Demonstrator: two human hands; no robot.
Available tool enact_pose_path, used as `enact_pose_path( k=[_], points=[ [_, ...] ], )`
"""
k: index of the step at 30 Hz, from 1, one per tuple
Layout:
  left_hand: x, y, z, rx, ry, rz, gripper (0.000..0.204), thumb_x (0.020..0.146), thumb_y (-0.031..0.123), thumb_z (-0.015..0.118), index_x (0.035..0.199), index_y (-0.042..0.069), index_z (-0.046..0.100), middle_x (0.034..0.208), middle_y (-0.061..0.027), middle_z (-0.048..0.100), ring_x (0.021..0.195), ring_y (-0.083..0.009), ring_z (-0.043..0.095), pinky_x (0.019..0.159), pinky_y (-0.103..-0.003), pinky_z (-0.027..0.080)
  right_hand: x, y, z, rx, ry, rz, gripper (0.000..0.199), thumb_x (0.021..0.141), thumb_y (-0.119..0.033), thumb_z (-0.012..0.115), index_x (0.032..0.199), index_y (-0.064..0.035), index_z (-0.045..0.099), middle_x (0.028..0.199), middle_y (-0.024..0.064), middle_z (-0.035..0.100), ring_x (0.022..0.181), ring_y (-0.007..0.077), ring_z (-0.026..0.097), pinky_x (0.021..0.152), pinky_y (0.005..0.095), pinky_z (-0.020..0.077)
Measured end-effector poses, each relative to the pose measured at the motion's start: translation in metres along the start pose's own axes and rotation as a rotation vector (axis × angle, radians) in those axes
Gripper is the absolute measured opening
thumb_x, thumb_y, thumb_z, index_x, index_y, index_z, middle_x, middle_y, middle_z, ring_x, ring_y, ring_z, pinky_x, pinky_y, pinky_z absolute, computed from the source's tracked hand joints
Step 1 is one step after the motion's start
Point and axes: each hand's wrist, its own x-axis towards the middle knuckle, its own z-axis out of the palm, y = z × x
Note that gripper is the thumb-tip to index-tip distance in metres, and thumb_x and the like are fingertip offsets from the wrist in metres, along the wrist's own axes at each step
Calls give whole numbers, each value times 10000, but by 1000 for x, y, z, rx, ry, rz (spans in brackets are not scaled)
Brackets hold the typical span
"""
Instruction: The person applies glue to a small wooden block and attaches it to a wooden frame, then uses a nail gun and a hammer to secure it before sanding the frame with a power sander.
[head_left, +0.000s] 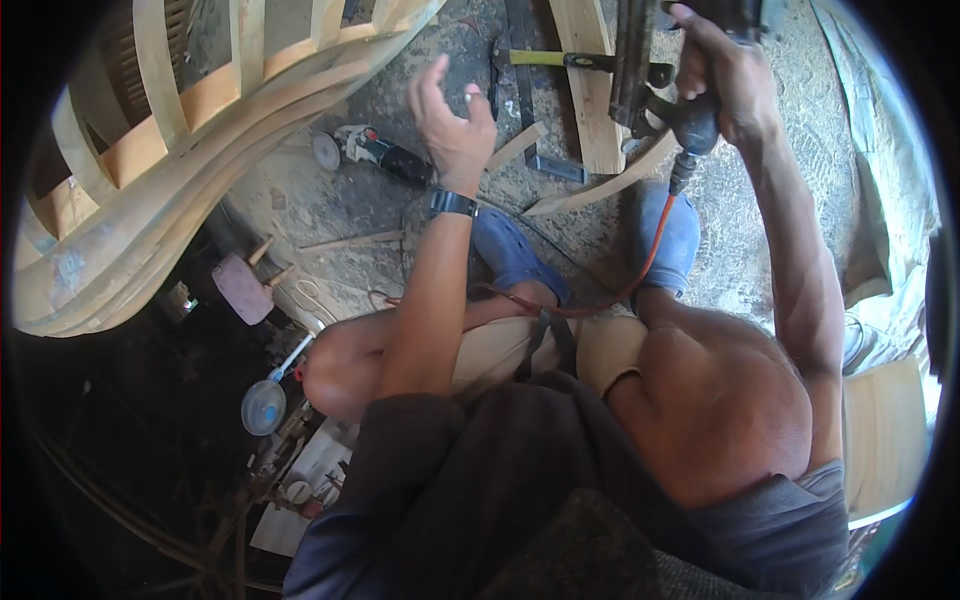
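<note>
My right hand [738, 85] is wrapped around the grip of a dark pneumatic nail gun [697, 122], up at the far right; its top end runs out of view. An orange air hose [655, 240] leads from the tool's base down between my legs. My left hand [452, 130] is raised in mid-air with the fingers apart and nothing in it. A watch [452, 203] sits on that wrist. Below and left of this hand, an angle grinder [385, 152] lies on the floor.
A slatted, curved wooden frame [180, 170] fills the upper left. On the floor lie a yellow-handled hammer [540, 58], a wooden plank [592, 120] and a curved wood strip [610, 190]. A pink block-like thing [243, 288] and a blue-white round object [264, 406] are at the left.
</note>
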Motion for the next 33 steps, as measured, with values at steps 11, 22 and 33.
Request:
enact_pose_path(
  k=[11, 22, 33],
  points=[
    [-90, -17, 22, -188, -328, -395, 369, 897, 133, 752, 1199, -25, 612, 1022, -150, 714, 938, -258, 708, 850, -390, 548, -24, -3, -80, 338, 286, -86, 218, 1055, -269, 603, 1030, -53, 621, 623, -46, 355, 505, 76, 348, 485, 252, 344],
    [101, 59, -30, -648, 119, -301, 277, 947, 35, 698, 1137, -121, 569, 1116, -208, 703, 1023, -211, 700, 902, -315, 555, -39, -48, -55, -1269, 349, 467, 586, 1018, -516, 612, 907, 56, 664, 690, 110, 657, 652, 192, 660, 619, 354, 529],
    [124, 50, -24, -588, 72, -329, 273, 982, 79, 673, 1163, -116, 609, 1087, -163, 727, 1007, -177, 698, 886, -293, 547, 121, 56, 141, -993, 78, -850, 488, 968, -353, 671, 1349, -62, 580, 1188, 168, 633, 972, 367, 703, 841, 454, 583]
  ],
)
